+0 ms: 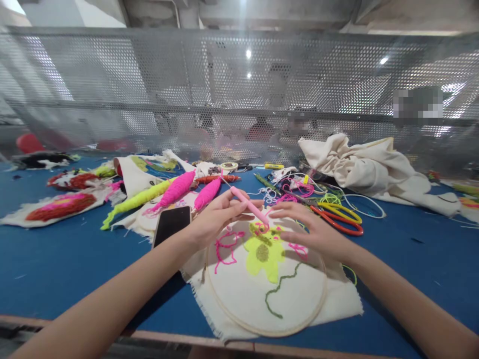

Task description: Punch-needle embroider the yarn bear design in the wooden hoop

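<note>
A round wooden embroidery hoop [224,309] holds cream cloth [247,294] with a yellow flower, a green stem and pink outlines. My left hand [215,219] is closed around a pink punch needle [249,204], whose tip points down at the cloth near the flower's top. My right hand [312,229] rests on the far right part of the hoop with fingers spread flat, pink yarn lying under them.
A dark phone [172,224] lies left of the hoop. Pink and yellow yarn skeins [175,192], red and yellow scissors [339,217], loose threads, finished pieces [60,207] and a heap of cream cloth [370,172] cover the blue table. A perforated metal screen stands behind.
</note>
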`<action>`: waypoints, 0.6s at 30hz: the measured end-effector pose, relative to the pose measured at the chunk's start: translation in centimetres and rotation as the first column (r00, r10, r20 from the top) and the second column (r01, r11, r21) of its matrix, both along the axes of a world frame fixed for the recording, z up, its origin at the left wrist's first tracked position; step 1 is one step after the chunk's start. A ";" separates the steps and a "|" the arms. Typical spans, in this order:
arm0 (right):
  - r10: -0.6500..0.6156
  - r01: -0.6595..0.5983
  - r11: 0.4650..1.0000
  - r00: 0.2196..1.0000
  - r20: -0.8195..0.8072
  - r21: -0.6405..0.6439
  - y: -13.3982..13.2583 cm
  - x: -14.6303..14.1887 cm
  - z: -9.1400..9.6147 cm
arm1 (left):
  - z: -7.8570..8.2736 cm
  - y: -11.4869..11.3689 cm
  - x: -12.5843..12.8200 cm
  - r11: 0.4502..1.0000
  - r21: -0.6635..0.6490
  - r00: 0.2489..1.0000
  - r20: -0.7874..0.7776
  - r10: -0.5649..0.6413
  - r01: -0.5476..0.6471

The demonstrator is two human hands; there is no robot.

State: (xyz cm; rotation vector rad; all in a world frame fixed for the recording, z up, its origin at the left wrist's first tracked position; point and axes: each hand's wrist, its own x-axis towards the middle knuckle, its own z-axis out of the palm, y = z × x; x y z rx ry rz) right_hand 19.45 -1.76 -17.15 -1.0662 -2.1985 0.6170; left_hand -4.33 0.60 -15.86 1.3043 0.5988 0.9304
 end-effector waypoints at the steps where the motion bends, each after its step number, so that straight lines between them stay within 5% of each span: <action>1: 0.052 -0.055 0.997 0.997 -0.058 -0.048 -0.5 -1.0 -0.3 | 0.0 -0.1 0.0 1.000 0.003 1.000 0.003 -0.020 0.020; 6: 0.087 -0.126 0.982 0.963 -0.254 -0.140 -1.3 -2.6 -0.9 | 0.1 -0.4 0.2 1.000 0.002 1.000 -0.016 -0.021 0.021; 13: -0.059 0.040 0.995 0.972 -0.229 -0.087 -0.9 -1.5 0.0 | 0.5 -0.8 0.3 0.999 -0.006 0.999 -0.043 -0.033 0.032; 18: -0.068 0.050 0.995 0.976 -0.206 -0.090 -1.0 -1.5 0.0 | 0.4 -0.8 0.4 0.999 -0.002 0.998 -0.037 -0.051 0.051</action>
